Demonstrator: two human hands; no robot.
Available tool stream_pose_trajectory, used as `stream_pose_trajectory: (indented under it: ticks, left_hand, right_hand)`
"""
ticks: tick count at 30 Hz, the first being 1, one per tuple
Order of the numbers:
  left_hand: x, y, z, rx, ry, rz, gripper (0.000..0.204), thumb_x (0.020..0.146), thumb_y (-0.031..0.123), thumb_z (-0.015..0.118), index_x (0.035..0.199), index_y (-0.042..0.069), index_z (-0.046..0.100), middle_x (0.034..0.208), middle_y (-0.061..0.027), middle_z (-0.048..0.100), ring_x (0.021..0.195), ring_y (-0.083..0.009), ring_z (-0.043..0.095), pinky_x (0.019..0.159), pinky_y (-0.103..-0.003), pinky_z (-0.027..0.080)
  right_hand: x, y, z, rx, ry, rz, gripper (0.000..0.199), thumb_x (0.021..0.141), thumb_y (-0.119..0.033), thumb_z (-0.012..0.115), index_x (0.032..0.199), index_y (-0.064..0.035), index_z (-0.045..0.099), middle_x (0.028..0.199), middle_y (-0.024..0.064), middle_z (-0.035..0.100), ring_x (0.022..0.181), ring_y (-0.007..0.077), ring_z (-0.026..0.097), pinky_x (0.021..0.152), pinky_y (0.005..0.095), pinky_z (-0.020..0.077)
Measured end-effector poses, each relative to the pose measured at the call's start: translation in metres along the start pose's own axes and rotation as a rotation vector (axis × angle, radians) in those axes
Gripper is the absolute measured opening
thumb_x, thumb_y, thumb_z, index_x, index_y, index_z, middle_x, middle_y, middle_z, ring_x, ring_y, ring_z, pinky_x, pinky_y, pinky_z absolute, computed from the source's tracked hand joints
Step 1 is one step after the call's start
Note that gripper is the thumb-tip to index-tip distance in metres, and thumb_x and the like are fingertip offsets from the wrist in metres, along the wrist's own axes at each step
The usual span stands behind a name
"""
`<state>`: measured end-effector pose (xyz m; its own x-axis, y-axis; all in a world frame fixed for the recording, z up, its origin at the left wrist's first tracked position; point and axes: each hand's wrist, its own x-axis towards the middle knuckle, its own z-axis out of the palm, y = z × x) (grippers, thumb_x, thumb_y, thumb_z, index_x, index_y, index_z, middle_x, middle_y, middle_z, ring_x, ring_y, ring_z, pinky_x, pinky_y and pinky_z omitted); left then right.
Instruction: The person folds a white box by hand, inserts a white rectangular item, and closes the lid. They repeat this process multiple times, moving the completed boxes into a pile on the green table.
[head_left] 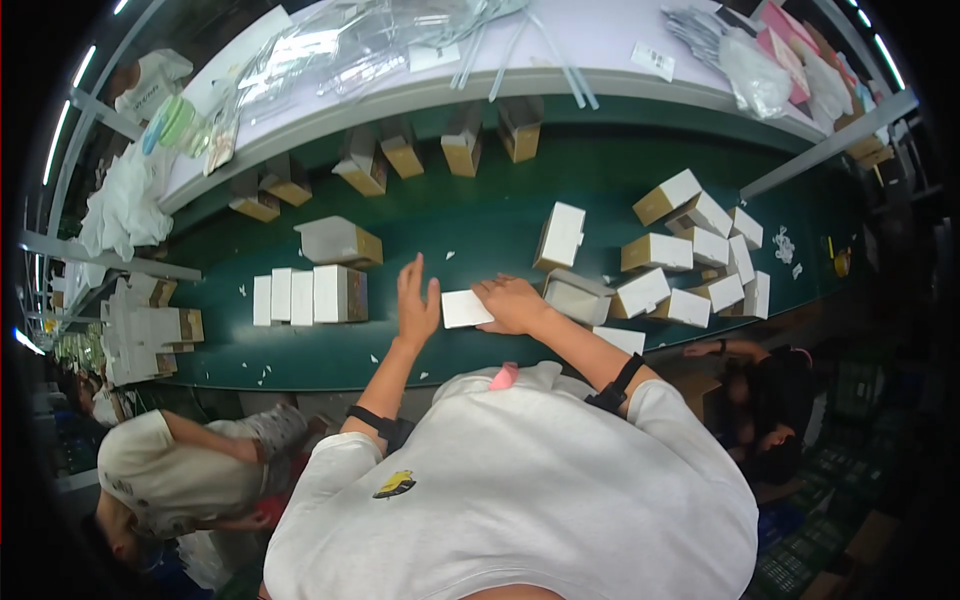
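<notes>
A white cardboard box (463, 309) lies on the green work surface (430, 350) in front of me. My right hand (510, 303) grips its right end, with the fingers over the top. Just left of the box is my left hand (418, 300), its fingers stretched up and thumb apart, holding nothing. Farther left, several closed white boxes (340, 294) form a tight row, and a box with a raised flap (340, 241) sits behind them. Close to my right wrist is an open box (578, 296); a closed one (560, 236) stands behind it.
Several white and brown boxes (692, 247) are heaped at the right. More open boxes (463, 140) line the far side under a pale shelf (600, 75) carrying clear plastic bags (340, 50). People work at the lower left (190, 460) and lower right (780, 400). Paper scraps (784, 245) litter the surface.
</notes>
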<state>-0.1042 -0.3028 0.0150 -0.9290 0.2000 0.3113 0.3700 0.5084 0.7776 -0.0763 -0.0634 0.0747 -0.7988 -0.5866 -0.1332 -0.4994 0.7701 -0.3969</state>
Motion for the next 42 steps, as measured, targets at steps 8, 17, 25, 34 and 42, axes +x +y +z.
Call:
stream_pose_trajectory:
  ticks: [8,17,25,34,42]
  left_hand:
    - [0.226,0.034,0.044,0.33,0.142,0.182,0.059,0.093,0.017,0.073,0.146,0.001,0.053,0.132,-0.0246,0.057,0.123,-0.0439,0.053,0.106,-0.05,0.044]
    - [0.294,-0.054,0.093,0.602,-0.34,-0.047,0.021,0.087,0.016,0.074,0.106,0.006,0.07,0.094,-0.0175,0.074,0.101,-0.036,0.07,0.097,-0.051,0.048]
    - [0.156,0.028,0.004,0.606,-0.092,0.194,0.007,0.085,0.009,0.07,0.085,0.008,0.063,0.075,-0.0111,0.067,0.08,-0.0316,0.068,0.08,-0.044,0.046]
    - [-0.007,0.076,0.004,0.262,-0.286,-0.116,0.012,0.088,0.009,0.069,0.099,0.005,0.069,0.087,-0.0172,0.071,0.085,-0.037,0.07,0.076,-0.048,0.057]
    - [-0.014,0.039,-0.05,0.196,0.254,-0.097,0.028,0.095,0.012,0.067,0.121,0.002,0.067,0.093,-0.0157,0.067,0.086,-0.0323,0.066,0.078,-0.039,0.055]
  right_hand:
    - [-0.032,0.084,-0.144,-0.014,0.754,0.644,0.07,0.078,-0.036,0.086,0.13,0.0017,0.059,0.118,0.0226,0.069,0.105,0.041,0.069,0.087,0.0486,0.0574]
    - [-0.098,0.209,-0.079,-0.009,0.493,1.07,0.077,0.077,-0.04,0.086,0.135,0.0009,0.058,0.125,0.0229,0.068,0.118,0.042,0.065,0.099,0.0505,0.0536]
    - [0.069,0.248,-0.106,0.302,0.605,0.918,0.074,0.087,-0.057,0.075,0.133,-0.0006,0.059,0.107,0.0164,0.069,0.096,0.0376,0.068,0.086,0.058,0.056]
    - [0.192,0.32,-0.055,1.337,0.892,0.993,0.011,0.099,-0.014,0.06,0.098,-0.0029,0.063,0.077,0.0112,0.064,0.057,0.0231,0.059,0.05,0.0379,0.0512]
    - [0.13,0.155,-0.014,1.514,0.812,0.783,0.019,0.098,-0.001,0.053,0.114,0.0041,0.06,0.077,0.0116,0.063,0.055,0.0189,0.059,0.05,0.0352,0.052]
